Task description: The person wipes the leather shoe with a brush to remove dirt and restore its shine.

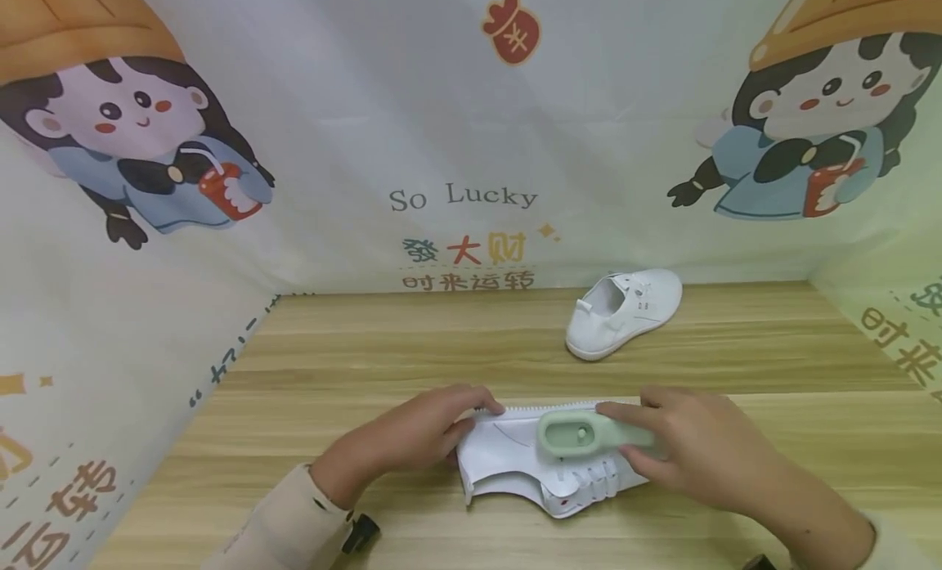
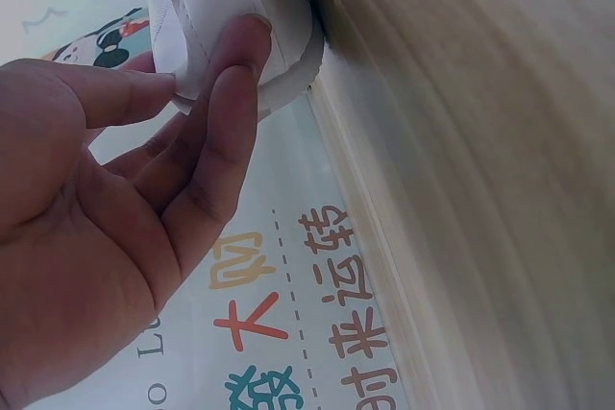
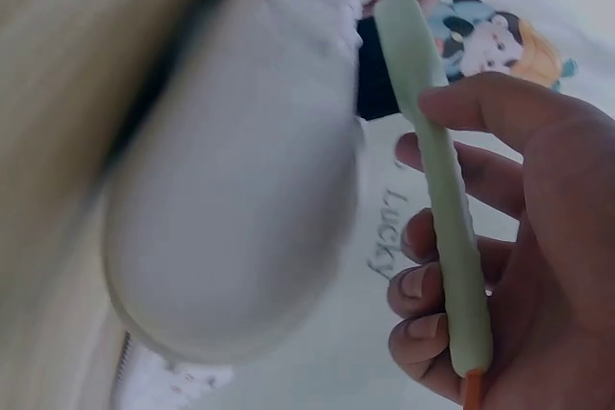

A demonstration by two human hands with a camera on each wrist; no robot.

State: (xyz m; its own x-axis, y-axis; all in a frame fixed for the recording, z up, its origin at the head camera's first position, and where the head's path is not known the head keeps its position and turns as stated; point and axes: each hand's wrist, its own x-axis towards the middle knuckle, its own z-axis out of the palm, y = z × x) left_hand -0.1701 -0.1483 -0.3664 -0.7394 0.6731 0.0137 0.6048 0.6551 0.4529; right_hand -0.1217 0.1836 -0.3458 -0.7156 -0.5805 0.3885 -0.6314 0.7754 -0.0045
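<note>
A white lace-up shoe lies on its side, its opening and laces toward me and its sole facing away. At the heel end, my left hand holds it with thumb and fingers; in the left wrist view the fingertips press against the heel. My right hand grips the handle of a light green brush, whose head lies over the shoe's upper side. The right wrist view shows fingers curled around the brush handle, with dark bristles beside the shoe. The toe is partly hidden behind my right hand in the head view.
A second white shoe stands farther back on the wood-grain table, near the back edge. A printed cloth with cartoon figures and lettering rises behind and on both sides.
</note>
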